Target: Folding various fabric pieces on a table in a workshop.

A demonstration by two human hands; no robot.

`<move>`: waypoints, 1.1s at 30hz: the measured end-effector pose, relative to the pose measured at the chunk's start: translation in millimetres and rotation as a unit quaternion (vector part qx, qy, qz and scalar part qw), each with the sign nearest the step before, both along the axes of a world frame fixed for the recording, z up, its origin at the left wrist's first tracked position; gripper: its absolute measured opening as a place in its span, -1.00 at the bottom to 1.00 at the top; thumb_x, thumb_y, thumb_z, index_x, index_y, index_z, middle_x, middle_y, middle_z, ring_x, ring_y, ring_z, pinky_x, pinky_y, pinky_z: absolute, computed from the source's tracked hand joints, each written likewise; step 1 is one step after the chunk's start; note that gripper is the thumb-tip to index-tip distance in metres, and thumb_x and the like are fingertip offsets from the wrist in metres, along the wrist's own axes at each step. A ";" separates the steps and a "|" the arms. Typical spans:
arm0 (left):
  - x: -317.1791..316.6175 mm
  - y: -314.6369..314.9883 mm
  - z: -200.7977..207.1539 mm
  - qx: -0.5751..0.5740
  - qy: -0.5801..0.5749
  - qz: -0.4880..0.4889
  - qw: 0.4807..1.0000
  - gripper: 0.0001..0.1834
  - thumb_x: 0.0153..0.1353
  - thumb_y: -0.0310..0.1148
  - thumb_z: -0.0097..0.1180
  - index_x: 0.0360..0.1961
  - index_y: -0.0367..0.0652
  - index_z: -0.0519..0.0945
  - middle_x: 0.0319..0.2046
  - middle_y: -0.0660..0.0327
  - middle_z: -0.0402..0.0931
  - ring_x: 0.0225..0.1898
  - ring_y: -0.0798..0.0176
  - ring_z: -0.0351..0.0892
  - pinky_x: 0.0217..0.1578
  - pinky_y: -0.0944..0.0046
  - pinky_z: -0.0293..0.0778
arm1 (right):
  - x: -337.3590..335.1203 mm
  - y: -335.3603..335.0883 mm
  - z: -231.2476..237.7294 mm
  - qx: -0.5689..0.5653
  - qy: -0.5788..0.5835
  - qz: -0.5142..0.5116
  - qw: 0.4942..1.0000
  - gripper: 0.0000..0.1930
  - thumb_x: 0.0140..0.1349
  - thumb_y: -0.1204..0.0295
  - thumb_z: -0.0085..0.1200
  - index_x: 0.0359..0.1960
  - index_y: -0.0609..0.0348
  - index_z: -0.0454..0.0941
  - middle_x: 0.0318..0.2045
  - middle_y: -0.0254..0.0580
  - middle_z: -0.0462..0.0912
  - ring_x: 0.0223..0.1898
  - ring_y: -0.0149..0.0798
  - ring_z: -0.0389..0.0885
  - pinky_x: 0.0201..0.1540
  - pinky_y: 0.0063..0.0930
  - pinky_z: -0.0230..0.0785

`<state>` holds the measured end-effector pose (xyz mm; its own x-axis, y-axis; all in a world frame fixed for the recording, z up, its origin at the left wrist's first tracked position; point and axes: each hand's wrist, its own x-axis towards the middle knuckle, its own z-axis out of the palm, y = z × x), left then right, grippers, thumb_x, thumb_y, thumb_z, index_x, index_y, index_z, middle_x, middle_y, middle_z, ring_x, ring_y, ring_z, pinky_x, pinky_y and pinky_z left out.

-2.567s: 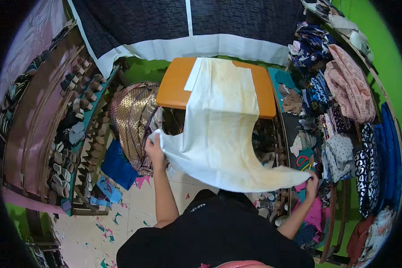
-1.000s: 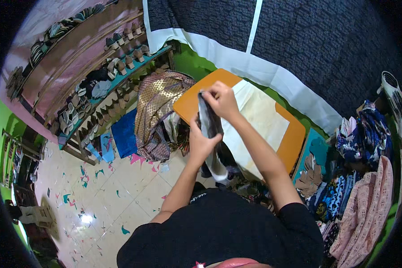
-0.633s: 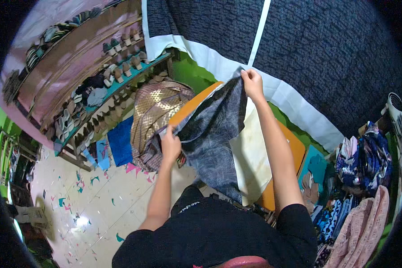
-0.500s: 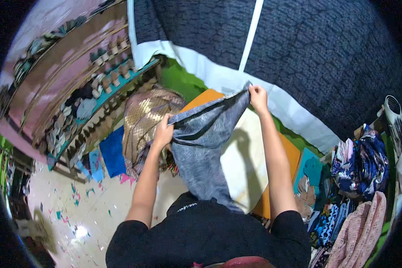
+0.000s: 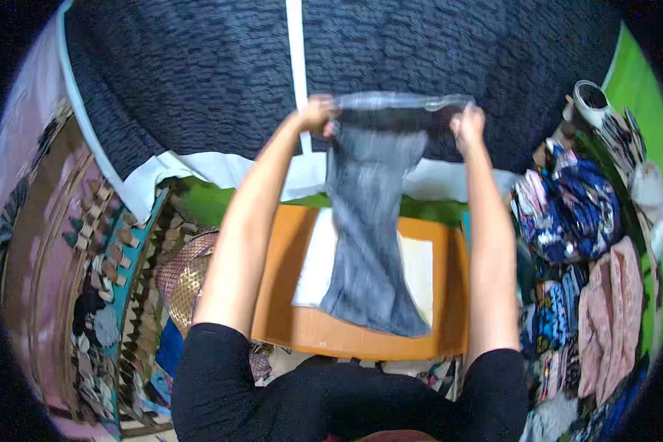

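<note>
I see a person's left hand [image 5: 318, 115] and right hand [image 5: 469, 127], spread apart, each gripping the top edge of a dark grey cloth [image 5: 368, 236]. It hangs below their grip, over a white sheet [image 5: 314, 269] on an orange table [image 5: 449, 295]; beyond the hands, a dark curtain [image 5: 449, 48].

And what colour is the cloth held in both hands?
The cloth is grey, seen in head view.
</note>
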<state>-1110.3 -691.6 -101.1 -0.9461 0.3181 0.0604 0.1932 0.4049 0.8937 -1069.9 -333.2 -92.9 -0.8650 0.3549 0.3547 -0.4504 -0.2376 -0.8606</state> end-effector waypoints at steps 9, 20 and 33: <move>100.9 80.9 302.7 0.306 0.692 -0.121 0.643 -0.74 0.03 -0.56 -0.14 -0.22 -0.33 0.46 -0.25 0.13 0.46 -0.17 0.27 0.39 -0.10 0.39 0.27 | 150.1 89.2 276.7 0.088 0.559 -0.427 0.705 -0.83 0.16 0.40 -0.14 -0.48 0.26 0.32 -0.49 -0.18 0.46 -0.46 -0.38 0.38 -0.34 -0.50 0.27; 204.8 -1.7 116.1 0.005 0.447 0.015 0.894 -0.59 -0.21 -0.63 -0.21 -0.26 -0.25 0.53 -0.19 0.15 0.47 -0.17 0.24 0.44 -0.15 0.31 0.35 | 256.8 5.1 59.0 0.329 0.257 -0.190 0.889 -0.94 0.11 0.50 -0.13 -0.48 0.19 0.32 -0.61 -0.48 0.26 -0.57 -0.60 0.19 -0.55 -0.72 0.06; 604.6 62.7 -289.9 -0.050 0.181 0.284 0.940 -0.53 -0.40 -0.76 -0.25 -0.36 -0.25 0.51 -0.20 0.03 0.38 -0.07 0.02 0.35 -0.03 0.20 0.24 | 564.0 65.5 -303.6 0.320 -0.261 0.076 0.908 -0.83 0.09 0.45 -0.07 -0.48 0.36 0.40 -0.62 -0.36 0.38 -0.54 -0.52 0.28 -0.46 -0.59 0.18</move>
<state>-505.7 -628.8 -391.0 -0.8883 -0.2112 0.4079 0.2048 0.6127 0.7633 -505.9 -267.7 -396.5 -0.9963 0.0822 -0.0258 0.0539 0.3604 -0.9312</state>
